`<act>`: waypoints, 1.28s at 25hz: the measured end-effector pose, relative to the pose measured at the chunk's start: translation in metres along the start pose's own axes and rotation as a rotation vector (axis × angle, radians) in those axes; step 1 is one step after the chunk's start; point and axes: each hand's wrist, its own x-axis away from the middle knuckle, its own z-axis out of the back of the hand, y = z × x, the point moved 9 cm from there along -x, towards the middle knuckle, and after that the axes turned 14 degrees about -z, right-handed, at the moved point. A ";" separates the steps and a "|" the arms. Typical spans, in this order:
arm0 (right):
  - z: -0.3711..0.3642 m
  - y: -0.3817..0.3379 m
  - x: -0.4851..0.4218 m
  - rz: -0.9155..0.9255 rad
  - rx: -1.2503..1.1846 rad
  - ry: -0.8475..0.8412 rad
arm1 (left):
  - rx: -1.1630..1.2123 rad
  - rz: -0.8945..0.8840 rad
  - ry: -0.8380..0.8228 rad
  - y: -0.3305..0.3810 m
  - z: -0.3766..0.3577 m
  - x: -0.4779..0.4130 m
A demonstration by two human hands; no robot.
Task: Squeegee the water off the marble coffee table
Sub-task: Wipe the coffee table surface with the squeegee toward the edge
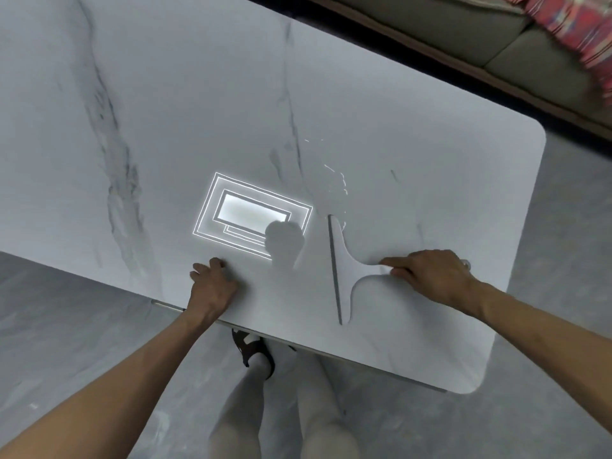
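Note:
The marble coffee table (172, 104) is white with grey veins and fills most of the view. A white squeegee (344, 263) lies on it near the front right, its dark blade edge facing left. My right hand (433, 276) grips the squeegee's handle. A thin trail of water drops (341, 180) glints just beyond the blade's far end. My left hand (213, 286) rests flat on the table's front edge, fingers slightly spread, holding nothing.
A ceiling lamp's bright reflection (251, 217) shows in the tabletop beside my head's shadow. A grey sofa (463, 31) with a red plaid cloth (579, 31) stands beyond the table's far right. My legs and a sandalled foot (255, 352) are below the front edge.

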 end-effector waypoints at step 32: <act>0.108 0.064 -0.118 -0.135 -0.225 0.144 | -0.289 -0.073 0.156 0.158 0.051 -0.168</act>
